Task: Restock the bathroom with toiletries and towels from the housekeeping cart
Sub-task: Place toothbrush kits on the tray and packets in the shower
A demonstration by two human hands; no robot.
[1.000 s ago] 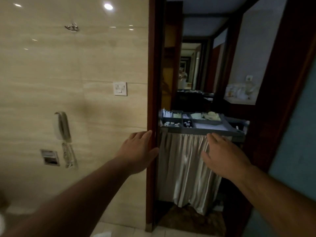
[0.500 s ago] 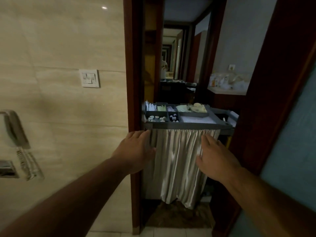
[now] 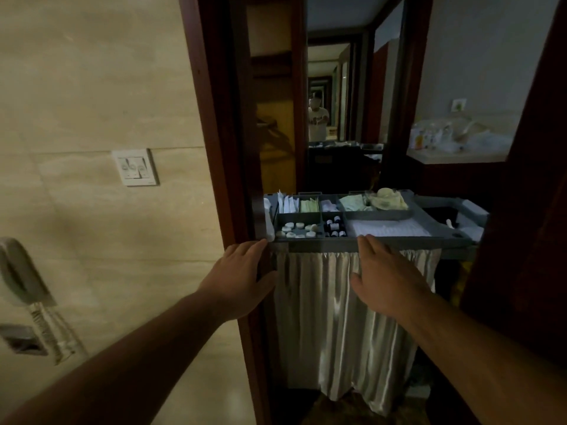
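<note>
A grey housekeeping cart (image 3: pixel 399 245) stands just outside the bathroom doorway, with a shiny white curtain (image 3: pixel 343 326) hanging below its top tray. The tray's compartments hold small white round soaps (image 3: pixel 296 230), little dark-capped bottles (image 3: pixel 334 228), white and green packets (image 3: pixel 297 205) and a folded white cloth (image 3: pixel 389 230). My left hand (image 3: pixel 242 279) is stretched out flat in front of the door frame, at the cart's near left corner. My right hand (image 3: pixel 383 277) reaches with straight fingers toward the cart's front rim, its fingertips at the rim. Neither hand holds anything.
A dark wooden door frame (image 3: pixel 214 148) runs down the middle-left, a dark door (image 3: pixel 521 240) on the right. The beige tiled wall carries a light switch (image 3: pixel 136 167) and a wall phone (image 3: pixel 21 271). A person (image 3: pixel 317 118) stands far down the corridor. A counter with bottles (image 3: pixel 454 142) lies beyond.
I have moved closer to the doorway and the cart looms larger. Both hands have advanced from mid-air up to the cart's front edge, still flat and holding nothing.
</note>
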